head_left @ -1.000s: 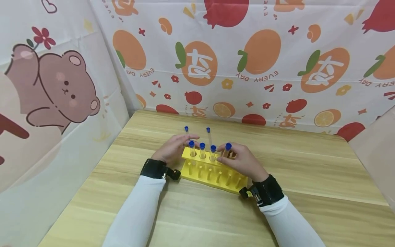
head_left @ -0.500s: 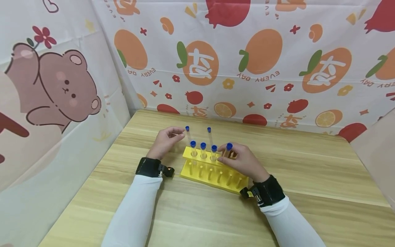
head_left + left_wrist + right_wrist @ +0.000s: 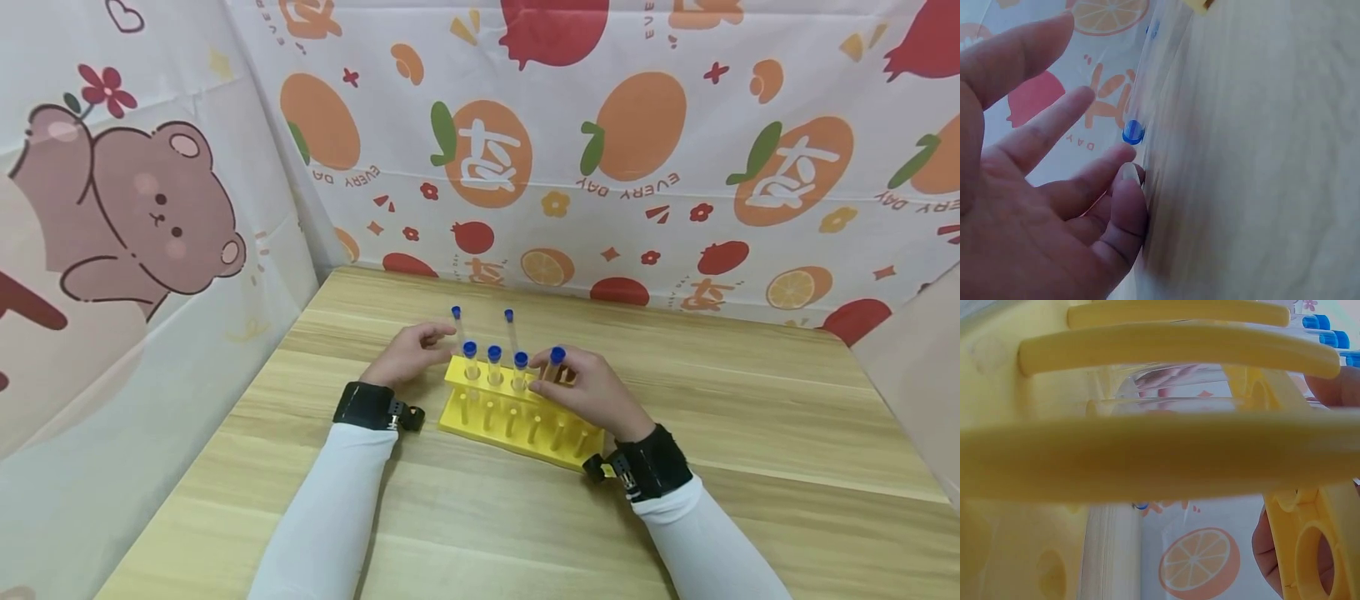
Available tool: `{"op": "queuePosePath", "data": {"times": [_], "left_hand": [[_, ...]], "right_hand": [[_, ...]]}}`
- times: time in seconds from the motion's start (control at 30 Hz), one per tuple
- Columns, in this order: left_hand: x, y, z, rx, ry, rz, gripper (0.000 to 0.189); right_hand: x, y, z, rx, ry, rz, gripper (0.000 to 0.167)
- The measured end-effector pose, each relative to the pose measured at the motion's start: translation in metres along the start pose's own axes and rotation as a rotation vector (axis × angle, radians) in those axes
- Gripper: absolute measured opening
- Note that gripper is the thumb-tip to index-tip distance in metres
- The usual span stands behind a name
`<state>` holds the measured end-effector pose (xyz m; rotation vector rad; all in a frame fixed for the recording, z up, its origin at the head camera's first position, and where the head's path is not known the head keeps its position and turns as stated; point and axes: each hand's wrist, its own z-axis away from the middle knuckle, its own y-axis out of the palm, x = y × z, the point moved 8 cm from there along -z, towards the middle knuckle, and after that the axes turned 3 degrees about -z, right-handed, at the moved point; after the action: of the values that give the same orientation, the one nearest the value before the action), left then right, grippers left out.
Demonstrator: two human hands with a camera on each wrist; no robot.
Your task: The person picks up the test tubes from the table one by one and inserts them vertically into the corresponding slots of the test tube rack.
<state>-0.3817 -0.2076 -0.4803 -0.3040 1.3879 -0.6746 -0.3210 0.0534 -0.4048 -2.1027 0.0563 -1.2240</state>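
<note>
A yellow test tube rack [image 3: 517, 446] stands on the table, three blue-capped test tubes [image 3: 494, 365] upright in its left holes. My right hand [image 3: 592, 392] grips a fourth blue-capped test tube [image 3: 557, 357] at the rack's top bar, thumb in front and fingers behind. In the right wrist view the rack's pegs [image 3: 1179, 350] cover much of that hand. To the left of the rack, my left hand [image 3: 408, 354] lies low with loose, spread fingers, holding nothing. Its fingertips come close to a lying test tube [image 3: 460, 327], whose blue cap [image 3: 1133, 132] shows just past the fingers in the left wrist view.
Another blue-capped test tube [image 3: 512, 333] lies behind the rack, partly hidden by it. The wooden table [image 3: 480, 525] ends at the back against a fruit-print cloth [image 3: 637, 225]. A bear-print cloth [image 3: 150, 375] hangs along the left side.
My left hand has pulled back leftward from behind the rack's left end, then lowered beside the lying test tube. The right hand has kept its place at the rack with its test tube.
</note>
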Motion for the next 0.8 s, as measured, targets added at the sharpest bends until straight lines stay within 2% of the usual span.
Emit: {"op": "queuePosePath", "data": {"times": [0.17, 0.23, 0.33, 0.8], "left_hand": [[-0.008, 0.01, 0.002, 0.104, 0.091, -0.089, 0.044], [-0.011, 0.013, 0.002, 0.125, 0.126, -0.111, 0.042], [-0.012, 0.015, 0.002, 0.137, 0.145, -0.13, 0.042], [-0.014, 0.019, 0.003, 0.159, 0.087, -0.161, 0.043]], "right_hand": [[-0.001, 0.0, 0.0, 0.001, 0.001, 0.003, 0.021], [-0.001, 0.0, 0.0, -0.001, 0.0, 0.007, 0.021], [-0.001, 0.0, 0.0, 0.001, 0.003, 0.01, 0.02], [-0.001, -0.001, -0.001, -0.001, -0.002, 0.014, 0.023]]}}
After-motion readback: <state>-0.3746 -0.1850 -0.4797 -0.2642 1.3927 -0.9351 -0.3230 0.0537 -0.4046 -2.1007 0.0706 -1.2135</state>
